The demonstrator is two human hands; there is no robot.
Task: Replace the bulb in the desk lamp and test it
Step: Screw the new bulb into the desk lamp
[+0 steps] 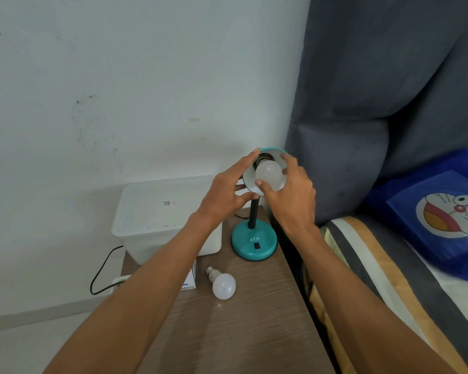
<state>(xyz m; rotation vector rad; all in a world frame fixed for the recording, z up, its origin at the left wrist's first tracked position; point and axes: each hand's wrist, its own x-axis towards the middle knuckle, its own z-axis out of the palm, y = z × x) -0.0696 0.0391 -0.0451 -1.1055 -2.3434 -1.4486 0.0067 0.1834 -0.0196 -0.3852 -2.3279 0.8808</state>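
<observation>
A teal desk lamp stands on its round base [254,243] at the back of a wooden bedside table [243,327]. Its shade [247,182] faces me, with a white bulb [270,174] sitting at the socket inside. My left hand [229,194] grips the shade's left rim. My right hand [289,197] has its thumb and fingers closed around that bulb. A second white bulb [222,285] lies loose on the table in front of the base, screw cap pointing back left.
A white plastic box [162,220] fills the table's back left, with a small carton [190,279] beside it. A black cable [103,271] runs down by the wall. To the right are a grey headboard [376,103], a striped bed [389,279] and a blue cartoon pillow [438,211].
</observation>
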